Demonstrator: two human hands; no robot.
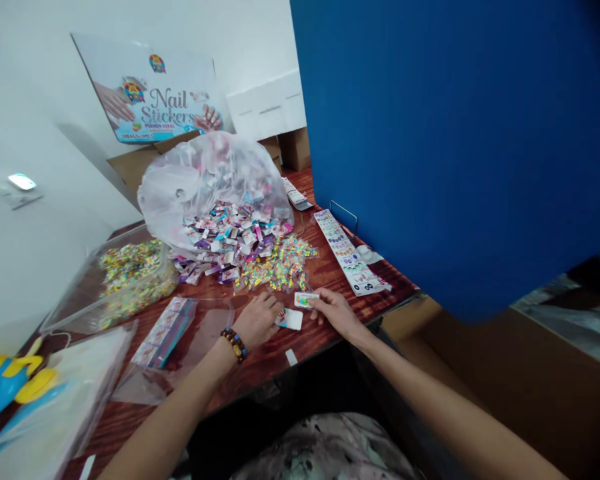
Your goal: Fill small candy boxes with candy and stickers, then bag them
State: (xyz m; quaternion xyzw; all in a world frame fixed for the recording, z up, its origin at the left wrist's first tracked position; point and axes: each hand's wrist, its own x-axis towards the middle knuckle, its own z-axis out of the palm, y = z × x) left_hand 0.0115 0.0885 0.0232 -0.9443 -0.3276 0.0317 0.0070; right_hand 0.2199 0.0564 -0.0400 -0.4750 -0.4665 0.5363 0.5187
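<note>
Nearest, at lower centre: right hand (333, 310) pinching a small white card with coloured print (307, 300). Beside it, left hand (257, 320) curled, fingertips pressing a second small white card (291, 320) onto the reddish wooden tabletop (320, 337). Just above, a heap of tiny multicoloured pieces (280, 263) before a clear plastic bag (205, 180). Right of centre, a long white nail-sticker sheet (347, 257).
</note>
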